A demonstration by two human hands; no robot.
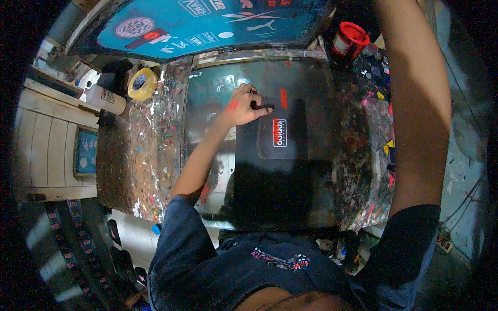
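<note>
A person's left hand [248, 106] bends over the upper-left corner of a black printed panel [296, 133]; whether thumb and fingers pinch it cannot be told. The right hand's grip is out of frame. Beyond the panel rises a blue screen [207, 23]; a tape roll [150, 88] lies to the panel's left, a red tub [342, 45] to its upper right.

The dark blue T-shirt [223, 267] at six o'clock has a red, white and blue picture [280, 260]. Its short sleeves [182, 228] sit at seven and four. Red smudge [233, 104] on the left hand [246, 106].
</note>
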